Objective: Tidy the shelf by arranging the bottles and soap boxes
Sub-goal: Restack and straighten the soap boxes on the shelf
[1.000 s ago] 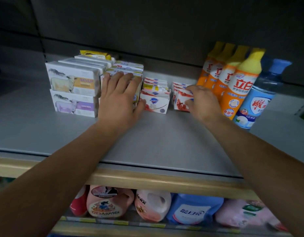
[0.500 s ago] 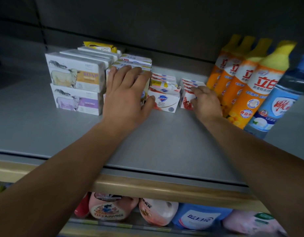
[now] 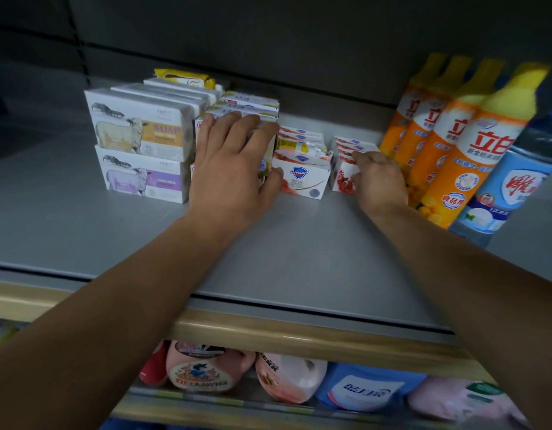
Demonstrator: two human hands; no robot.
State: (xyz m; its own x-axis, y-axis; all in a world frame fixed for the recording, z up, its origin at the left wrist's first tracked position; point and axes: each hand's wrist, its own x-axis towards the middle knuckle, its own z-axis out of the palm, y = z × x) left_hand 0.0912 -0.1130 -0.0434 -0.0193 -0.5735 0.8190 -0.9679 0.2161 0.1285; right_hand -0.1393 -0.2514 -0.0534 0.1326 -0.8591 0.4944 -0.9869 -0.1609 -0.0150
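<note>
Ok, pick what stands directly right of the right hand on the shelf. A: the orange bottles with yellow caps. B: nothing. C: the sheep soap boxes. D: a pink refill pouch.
A: the orange bottles stand in a row just right of the right hand, which touches the red-and-white soap boxes.

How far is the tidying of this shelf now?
Looks done: the sheep soap boxes sit stacked at the left. In hand: the left hand rests flat on a box stack, and the right hand holds the red soap boxes. Left: a gap beside the Safeguard boxes; the orange bottles lean.
</note>
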